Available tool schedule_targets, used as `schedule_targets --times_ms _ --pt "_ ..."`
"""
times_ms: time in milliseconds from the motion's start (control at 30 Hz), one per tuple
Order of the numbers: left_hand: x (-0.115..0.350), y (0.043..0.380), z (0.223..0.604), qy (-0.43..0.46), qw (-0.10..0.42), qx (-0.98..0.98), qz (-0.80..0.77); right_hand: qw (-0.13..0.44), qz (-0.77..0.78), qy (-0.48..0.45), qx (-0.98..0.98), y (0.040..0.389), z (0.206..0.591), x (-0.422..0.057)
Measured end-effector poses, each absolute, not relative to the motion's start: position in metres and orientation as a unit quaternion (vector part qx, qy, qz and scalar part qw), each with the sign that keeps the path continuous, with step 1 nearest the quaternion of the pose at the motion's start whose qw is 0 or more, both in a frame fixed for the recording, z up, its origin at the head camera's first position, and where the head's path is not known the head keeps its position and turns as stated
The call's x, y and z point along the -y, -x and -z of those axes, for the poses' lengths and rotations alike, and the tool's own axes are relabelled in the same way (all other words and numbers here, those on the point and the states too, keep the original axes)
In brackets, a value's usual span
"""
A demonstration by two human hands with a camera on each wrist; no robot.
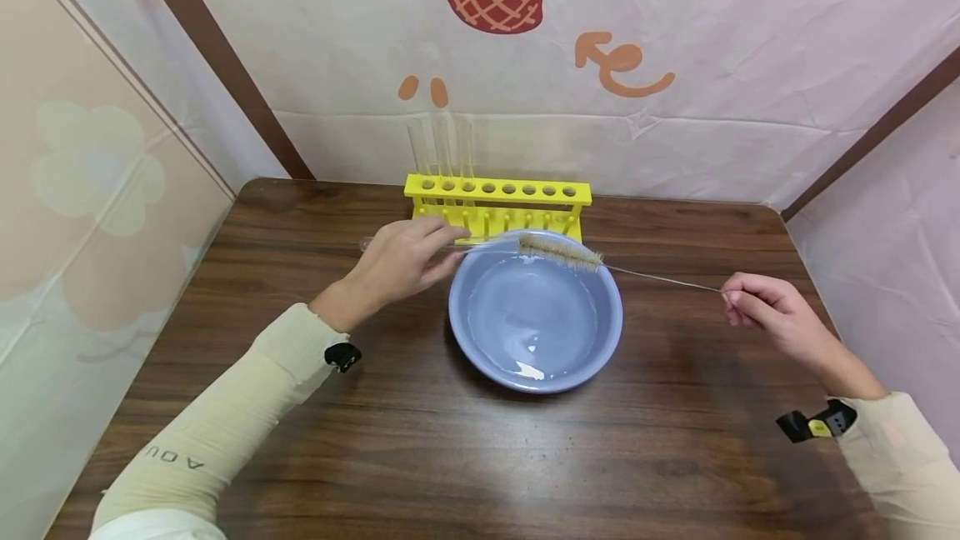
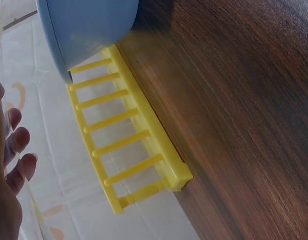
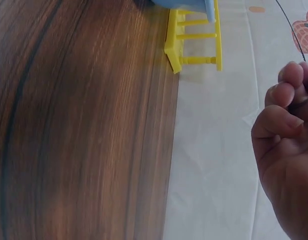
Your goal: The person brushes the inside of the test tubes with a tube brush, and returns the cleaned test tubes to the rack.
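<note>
In the head view my left hand (image 1: 405, 261) holds a clear glass test tube (image 1: 495, 245) lying nearly level, its rounded end sticking out to the left behind the hand. Across the back rim of a blue basin (image 1: 459, 315) with water in it, the bristles of a test tube brush (image 1: 558, 251) are at the tube's right end; whether the tip is inside is hard to tell. Off to the right, my right hand (image 1: 776, 315) pinches the brush's thin wire handle. The right wrist view shows those fingers curled, with the wire (image 3: 292, 31) rising beyond them.
Behind the basin stands a yellow test tube rack (image 1: 498, 190), with 3 clear tubes (image 1: 442, 144) upright in its left holes. A patterned cloth (image 1: 540, 140) hangs behind the brown wooden table (image 1: 480, 473).
</note>
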State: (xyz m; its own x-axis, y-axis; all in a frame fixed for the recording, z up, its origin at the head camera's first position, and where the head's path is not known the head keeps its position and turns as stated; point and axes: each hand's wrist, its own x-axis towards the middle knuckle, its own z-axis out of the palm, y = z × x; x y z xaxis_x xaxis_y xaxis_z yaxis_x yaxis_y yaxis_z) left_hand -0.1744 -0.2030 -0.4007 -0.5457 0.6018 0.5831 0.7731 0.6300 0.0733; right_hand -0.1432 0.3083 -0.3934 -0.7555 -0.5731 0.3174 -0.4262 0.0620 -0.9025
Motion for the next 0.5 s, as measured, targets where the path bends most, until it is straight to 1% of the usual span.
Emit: schedule_targets --times_ms 133,500 --pt "0.2018 0.1749 0.4004 0.415 0.26 0.855 0.172 0.071 0.577 0.343 -0.738 0.1481 0.3943 -0.3124" --pt "0.1977 0.1743 0.3988 0.423 0.249 0.851 0.187 0.049 0.444 0.32 -0.836 0.1524 0.3952 -0.3156"
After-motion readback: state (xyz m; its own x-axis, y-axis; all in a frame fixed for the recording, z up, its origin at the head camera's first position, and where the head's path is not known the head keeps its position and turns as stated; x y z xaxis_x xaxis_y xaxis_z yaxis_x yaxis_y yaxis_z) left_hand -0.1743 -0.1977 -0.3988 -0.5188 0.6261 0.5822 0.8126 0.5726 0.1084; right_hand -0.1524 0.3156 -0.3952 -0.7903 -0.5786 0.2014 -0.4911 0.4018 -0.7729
